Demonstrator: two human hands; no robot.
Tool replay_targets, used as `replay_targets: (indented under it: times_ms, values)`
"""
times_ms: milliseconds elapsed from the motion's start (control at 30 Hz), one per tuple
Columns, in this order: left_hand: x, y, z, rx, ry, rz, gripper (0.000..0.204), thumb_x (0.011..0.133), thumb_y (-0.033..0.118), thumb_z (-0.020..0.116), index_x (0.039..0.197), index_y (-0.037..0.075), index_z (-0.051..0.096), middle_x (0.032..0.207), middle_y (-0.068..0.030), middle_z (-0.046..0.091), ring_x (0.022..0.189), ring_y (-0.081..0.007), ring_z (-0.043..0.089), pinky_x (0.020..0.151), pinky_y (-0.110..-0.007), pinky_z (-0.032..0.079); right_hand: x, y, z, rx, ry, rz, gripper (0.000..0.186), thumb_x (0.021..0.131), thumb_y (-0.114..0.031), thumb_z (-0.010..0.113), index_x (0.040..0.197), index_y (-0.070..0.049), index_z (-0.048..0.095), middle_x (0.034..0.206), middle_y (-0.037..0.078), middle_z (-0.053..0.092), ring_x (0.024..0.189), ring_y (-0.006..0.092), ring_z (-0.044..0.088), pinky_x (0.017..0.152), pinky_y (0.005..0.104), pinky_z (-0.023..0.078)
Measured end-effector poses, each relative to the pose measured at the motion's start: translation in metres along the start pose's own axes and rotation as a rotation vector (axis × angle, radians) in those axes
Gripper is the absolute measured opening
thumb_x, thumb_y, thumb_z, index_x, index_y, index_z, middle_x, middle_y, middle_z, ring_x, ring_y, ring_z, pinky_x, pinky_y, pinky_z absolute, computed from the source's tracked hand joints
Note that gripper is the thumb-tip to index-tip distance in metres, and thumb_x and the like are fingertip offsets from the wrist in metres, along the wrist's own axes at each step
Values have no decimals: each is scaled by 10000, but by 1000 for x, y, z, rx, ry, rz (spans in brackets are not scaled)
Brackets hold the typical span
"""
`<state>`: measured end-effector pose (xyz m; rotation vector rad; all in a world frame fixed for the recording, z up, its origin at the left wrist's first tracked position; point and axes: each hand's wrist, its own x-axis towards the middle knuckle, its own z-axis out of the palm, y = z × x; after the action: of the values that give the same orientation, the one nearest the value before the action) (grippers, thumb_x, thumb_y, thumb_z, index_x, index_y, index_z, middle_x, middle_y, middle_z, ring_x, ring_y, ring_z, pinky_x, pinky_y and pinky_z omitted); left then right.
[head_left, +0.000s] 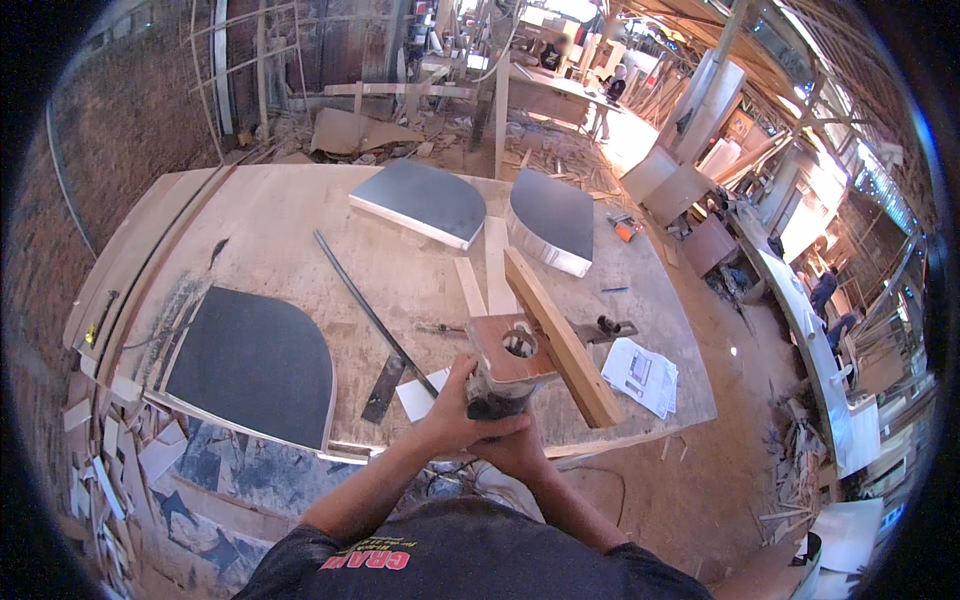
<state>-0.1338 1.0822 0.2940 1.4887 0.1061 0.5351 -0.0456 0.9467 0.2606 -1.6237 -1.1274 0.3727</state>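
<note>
Near the front edge of the workbench I hold a trim router (500, 402) with its square reddish-brown wooden base (500, 350) facing up. A round hole opens in that base. Wrapped round the router's body from the left is my left hand (450, 410), its thumb up by the base. My right hand (512, 448) closes on the lower end of the body, just beneath the left. Right beside the base, a long wooden bar (560, 335) lies slantwise on the bench. A white paper piece (417, 395) and a dark strip (382, 388) lie left of my left hand.
Dark-topped boards with one curved corner lie on the workbench (290, 205): one at left (255, 365), two at the back (420, 200) (550, 218). A long black rod (365, 300), printed sheets (640, 375) and an orange tool (625, 228) lie there too. Offcuts litter the floor; people stand far off.
</note>
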Motion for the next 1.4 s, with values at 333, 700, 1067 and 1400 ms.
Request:
replay_targets:
  times_ms: [333, 700, 1067, 1400]
  values:
    - [-3, 0, -18, -268, -77, 192, 729, 743, 114, 921, 1337, 84, 499, 1461, -99, 448, 1399, -218, 453, 1175, -453, 361, -12, -1, -15, -37, 113, 72, 802, 703, -195, 923, 1362, -27, 499, 1253, 126, 637, 1106, 245, 656, 922, 386, 542]
    - [-3, 32, -4, 301, -117, 317, 612, 845, 181, 874, 1358, 2, 592, 1363, -117, 630, 1254, -193, 601, 1071, -368, 474, -18, -9, -17, 12, 125, 40, 826, 669, -214, 928, 1352, -37, 500, 1264, 153, 618, 1171, 289, 632, 963, 417, 522]
    - [-10, 49, 11, 64, -89, 83, 555, 836, 177, 883, 1290, -4, 620, 1242, -107, 688, 1162, -188, 647, 1002, -357, 513, -24, -4, -20, -126, 10, 13, 959, 655, -267, 953, 1410, -30, 412, 1310, 181, 574, 1228, 336, 604, 992, 453, 509]
    - [-10, 44, 11, -23, -108, 29, 627, 825, 169, 901, 1334, -13, 582, 1265, -104, 690, 1159, -160, 653, 993, -343, 537, -27, -9, -18, -103, 41, 80, 923, 656, -239, 944, 1394, -26, 432, 1290, 182, 577, 1194, 336, 616, 978, 456, 517]
